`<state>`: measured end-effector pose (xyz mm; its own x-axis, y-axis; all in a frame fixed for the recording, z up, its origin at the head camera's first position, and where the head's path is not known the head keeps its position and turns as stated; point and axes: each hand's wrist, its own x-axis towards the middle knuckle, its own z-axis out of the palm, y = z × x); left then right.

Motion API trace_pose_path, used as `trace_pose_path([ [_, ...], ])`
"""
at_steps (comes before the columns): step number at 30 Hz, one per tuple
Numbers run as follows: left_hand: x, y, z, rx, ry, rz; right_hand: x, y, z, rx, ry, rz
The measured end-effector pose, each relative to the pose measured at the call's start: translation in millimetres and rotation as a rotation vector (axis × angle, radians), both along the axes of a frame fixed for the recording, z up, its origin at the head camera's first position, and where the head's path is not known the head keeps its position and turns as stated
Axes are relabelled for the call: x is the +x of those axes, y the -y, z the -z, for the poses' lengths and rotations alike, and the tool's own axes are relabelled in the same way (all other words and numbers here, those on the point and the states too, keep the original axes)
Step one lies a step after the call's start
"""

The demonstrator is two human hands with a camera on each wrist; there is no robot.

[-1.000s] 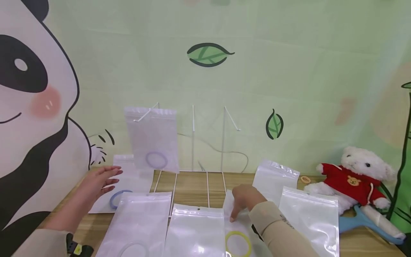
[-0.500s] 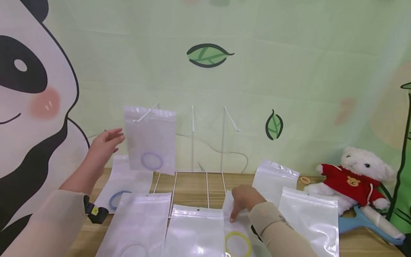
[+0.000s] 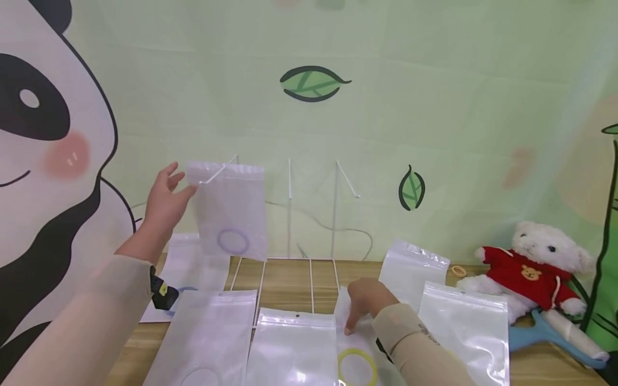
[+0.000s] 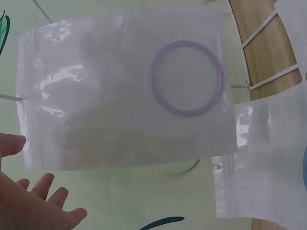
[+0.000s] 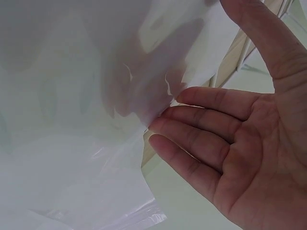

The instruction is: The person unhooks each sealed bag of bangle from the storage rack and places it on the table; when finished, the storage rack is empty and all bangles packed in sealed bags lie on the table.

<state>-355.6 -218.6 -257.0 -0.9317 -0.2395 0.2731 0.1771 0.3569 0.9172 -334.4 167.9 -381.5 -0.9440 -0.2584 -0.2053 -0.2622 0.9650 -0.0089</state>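
Note:
A frosted zip bag [image 3: 232, 206] with a purple ring [image 4: 154, 81] inside hangs from the left white hook [image 3: 212, 176]. Beside its upper left edge is my left hand [image 3: 166, 203], fingers spread; the left wrist view shows the thumb close to the bag's zip end, with nothing gripped. My right hand [image 3: 369, 296] is low over a flat bag [image 3: 344, 306] with a yellow ring [image 3: 357, 351]. In the right wrist view its fairly straight fingertips [image 5: 160, 140] meet a bag's edge, the thumb held apart.
More zip bags lie around: front left [image 3: 212, 332], front middle [image 3: 295, 348], right [image 3: 465, 327] and back right [image 3: 412, 268]. Two bare hooks [image 3: 348, 179] rise from the white wire rack [image 3: 313, 284]. At right sit a plush bear [image 3: 536, 268] and a blue-handled roller [image 3: 545, 332].
My left hand has risen from above the lying bag at left to the hanging bag's upper left edge. The hanging bag has swung slightly. The right hand has stayed in place.

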Motion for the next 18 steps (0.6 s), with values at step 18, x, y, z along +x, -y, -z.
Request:
trace_pose_path([
  [18, 9.2, 0.6, -1.3, -0.085, 0.016, -0.055, -0.5, 1.5, -1.0, 0.012, 0.011, 0.019],
])
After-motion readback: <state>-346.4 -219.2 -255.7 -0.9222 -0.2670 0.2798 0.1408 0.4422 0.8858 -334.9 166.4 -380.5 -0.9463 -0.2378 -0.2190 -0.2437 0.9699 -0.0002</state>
